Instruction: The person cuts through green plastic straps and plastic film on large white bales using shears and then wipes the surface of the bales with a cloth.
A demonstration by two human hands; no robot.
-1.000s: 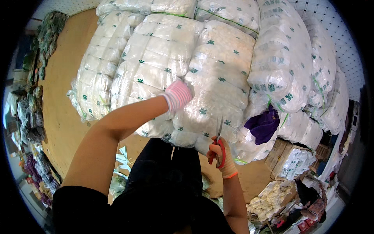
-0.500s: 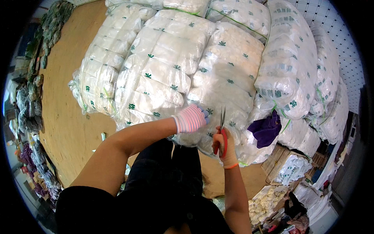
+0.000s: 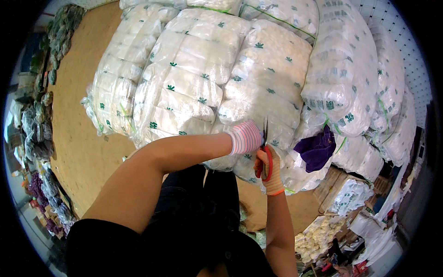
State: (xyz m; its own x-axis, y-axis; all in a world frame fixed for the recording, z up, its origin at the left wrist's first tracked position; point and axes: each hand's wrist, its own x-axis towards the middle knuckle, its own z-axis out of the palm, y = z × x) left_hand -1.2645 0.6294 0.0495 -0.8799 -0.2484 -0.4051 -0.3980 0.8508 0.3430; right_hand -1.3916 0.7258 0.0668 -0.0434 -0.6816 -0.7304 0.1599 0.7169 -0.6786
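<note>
My right hand [image 3: 274,174], in an orange-cuffed beige glove, holds a pair of scissors [image 3: 269,165] by their red handles. The blades point away from me and look nearly closed. Close to the blades, my left hand [image 3: 244,137] wears a pink-and-white striped glove. Its fingers curl down and are partly hidden, so anything between them cannot be made out. Both hands are over the near end of a clear plastic bale [image 3: 258,104] packed with white bundles and printed with green marks. A dark purple cloth [image 3: 316,148] lies just right of my right hand.
More plastic-wrapped bales [image 3: 184,69] stand side by side on the left, and another tall bale [image 3: 341,69] rises on the right. Green straps cross some of them. Brown board flooring [image 3: 74,152] spreads at left. Wooden crates [image 3: 333,184] and pale yellow bundles [image 3: 318,237] sit at lower right.
My left hand has moved right, up to the scissor blades. The right hand with the scissors has shifted only slightly, and the blades have come closer together.
</note>
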